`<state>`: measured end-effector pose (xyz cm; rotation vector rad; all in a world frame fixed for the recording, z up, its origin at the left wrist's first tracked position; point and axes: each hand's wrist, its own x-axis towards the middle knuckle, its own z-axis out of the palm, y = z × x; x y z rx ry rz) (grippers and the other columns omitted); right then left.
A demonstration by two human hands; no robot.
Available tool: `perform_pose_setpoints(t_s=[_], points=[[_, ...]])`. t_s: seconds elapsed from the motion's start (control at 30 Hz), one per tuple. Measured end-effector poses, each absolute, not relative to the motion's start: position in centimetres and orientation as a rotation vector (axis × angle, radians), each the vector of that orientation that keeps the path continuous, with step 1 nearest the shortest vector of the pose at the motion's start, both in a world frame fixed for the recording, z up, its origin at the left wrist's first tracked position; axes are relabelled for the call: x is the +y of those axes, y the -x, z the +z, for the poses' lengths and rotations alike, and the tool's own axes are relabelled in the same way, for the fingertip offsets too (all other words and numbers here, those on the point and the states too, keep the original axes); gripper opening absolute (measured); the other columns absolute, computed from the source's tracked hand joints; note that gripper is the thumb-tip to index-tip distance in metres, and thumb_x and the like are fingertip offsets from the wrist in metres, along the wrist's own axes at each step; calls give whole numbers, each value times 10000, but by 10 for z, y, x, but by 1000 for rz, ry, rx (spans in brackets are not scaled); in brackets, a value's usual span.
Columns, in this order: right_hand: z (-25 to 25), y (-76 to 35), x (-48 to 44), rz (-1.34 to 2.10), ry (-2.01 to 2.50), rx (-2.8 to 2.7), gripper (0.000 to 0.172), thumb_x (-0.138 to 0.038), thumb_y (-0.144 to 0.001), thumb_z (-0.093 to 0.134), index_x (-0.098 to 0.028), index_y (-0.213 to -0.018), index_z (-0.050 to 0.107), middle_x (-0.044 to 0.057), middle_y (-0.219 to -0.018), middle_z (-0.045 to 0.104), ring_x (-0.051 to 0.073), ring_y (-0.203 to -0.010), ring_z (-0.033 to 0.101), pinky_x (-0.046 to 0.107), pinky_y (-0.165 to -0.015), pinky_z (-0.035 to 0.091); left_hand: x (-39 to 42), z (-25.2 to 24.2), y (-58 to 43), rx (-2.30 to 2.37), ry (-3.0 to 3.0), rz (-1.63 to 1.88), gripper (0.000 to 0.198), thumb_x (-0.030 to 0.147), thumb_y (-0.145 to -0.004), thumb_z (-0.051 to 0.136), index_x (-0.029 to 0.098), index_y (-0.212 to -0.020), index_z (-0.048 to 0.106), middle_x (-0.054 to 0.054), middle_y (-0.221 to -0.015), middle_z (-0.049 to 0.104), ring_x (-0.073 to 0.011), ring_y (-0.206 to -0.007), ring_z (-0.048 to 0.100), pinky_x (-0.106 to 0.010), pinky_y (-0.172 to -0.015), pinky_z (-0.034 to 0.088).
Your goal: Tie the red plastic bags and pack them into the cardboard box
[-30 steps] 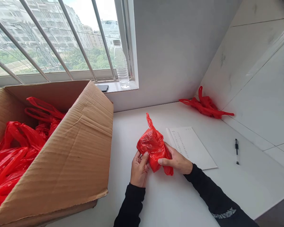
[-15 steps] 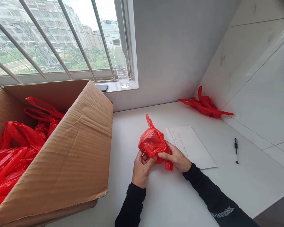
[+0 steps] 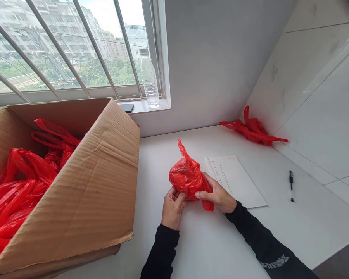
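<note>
A red plastic bag (image 3: 184,174), bunched round something I cannot make out, is held between both hands over the white table. One twisted end of it points up and away from me. My left hand (image 3: 173,205) is closed on the bag's lower left edge, thumb on top. Gripping the right side is my right hand (image 3: 216,193), its thumb pressed across the front and its other fingers partly hidden behind the plastic. A loose end of the bag hangs below the right thumb.
A cardboard box (image 3: 104,186) with several red bags (image 3: 26,186) stands at left. Right of my hands lie a printed booklet (image 3: 238,182) and a pen (image 3: 291,186). More red plastic (image 3: 253,130) is in the back corner. A water bottle (image 3: 149,79) and phone (image 3: 127,108) rest on the sill.
The bag has turned and shifted slightly left in my hands. My left thumb has moved a little left along its lower edge. Both hands keep their hold.
</note>
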<state>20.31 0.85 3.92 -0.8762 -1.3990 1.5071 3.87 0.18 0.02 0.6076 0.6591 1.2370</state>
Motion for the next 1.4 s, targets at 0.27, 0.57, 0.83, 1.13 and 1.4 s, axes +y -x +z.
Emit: perform_pose_setpoints(t_s=[0.27, 0.57, 0.83, 1.13, 1.4], points=[[36, -202, 9, 1490, 941, -1332, 428, -343, -807, 710, -219, -1182, 546, 51, -1044, 646, 192, -841, 604, 334, -758, 510, -1, 5, -38, 650, -620, 1205, 360, 288, -761, 747, 134, -1061, 620, -136, -1144, 675, -255, -923, 689, -362, -761, 578], [36, -203, 10, 1451, 950, -1332, 406, -333, -820, 683, -216, -1187, 555, 58, -1091, 639, 217, -965, 593, 356, -861, 484, -5, 11, -39, 611, -650, 1215, 370, 334, -835, 671, 157, -1154, 613, -125, -1161, 676, -260, -989, 670, -374, -817, 560], [41, -202, 5, 1569, 860, -1447, 556, -274, -758, 746, -225, -1248, 488, 38, -992, 612, 174, -806, 571, 318, -742, 483, -1, 5, -40, 636, -606, 1287, 347, 288, -753, 755, 142, -1050, 650, -109, -1051, 717, -265, -969, 676, -369, -836, 545], [37, -202, 8, 1448, 925, -1380, 393, -339, -819, 694, -233, -1167, 547, 17, -867, 620, 171, -716, 556, 328, -706, 488, -9, 26, -38, 553, -618, 1242, 326, 396, -835, 619, 122, -1004, 670, -141, -997, 716, -304, -979, 661, -400, -788, 557], [38, -202, 8, 1380, 958, -1399, 369, -421, -857, 646, -231, -1163, 568, 63, -1119, 636, 233, -1002, 589, 361, -873, 484, -3, 15, -37, 603, -661, 1248, 308, 351, -849, 650, 140, -1074, 666, -115, -1043, 714, -239, -923, 674, -358, -788, 556]])
